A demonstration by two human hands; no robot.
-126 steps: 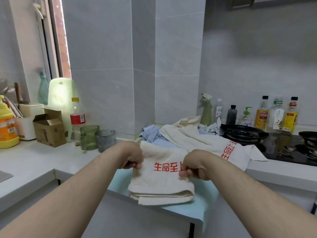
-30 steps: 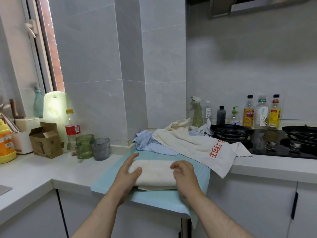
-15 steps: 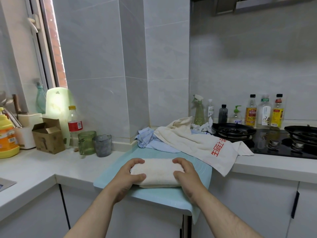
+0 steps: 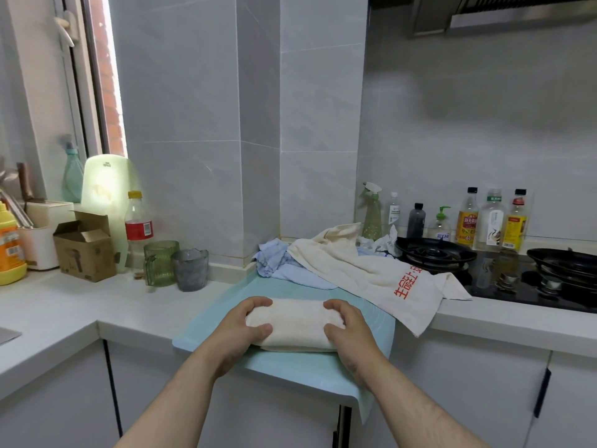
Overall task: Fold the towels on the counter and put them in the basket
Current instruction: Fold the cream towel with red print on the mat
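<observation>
The left hand (image 4: 244, 328) and the right hand (image 4: 349, 328) each grip one short end of the folded towel (image 4: 292, 324), fingers curled over its far edge and thumbs tucked against the near side. A few seconds ago the same hands were pinching the top edge of this towel, with its red print facing up and the cloth only half folded. A second ago they lay flatter on top, pressing the bundle down. Now the print is hidden inside and the towel is a compact block, so the folding of this piece looks finished and the grip reads as the start of a lift.

The towel lies on the pale blue mat (image 4: 206, 321), which overhangs the front edge of the white surface (image 4: 80, 305). Just behind it, a cream towel with red lettering (image 4: 371, 273) is draped unfolded over the surface edge, and a crumpled blue cloth (image 4: 277, 260) sits against the tiled corner. Both are yet to be folded.

No basket shows in this view, so where the folded towel must be carried cannot be told.
</observation>
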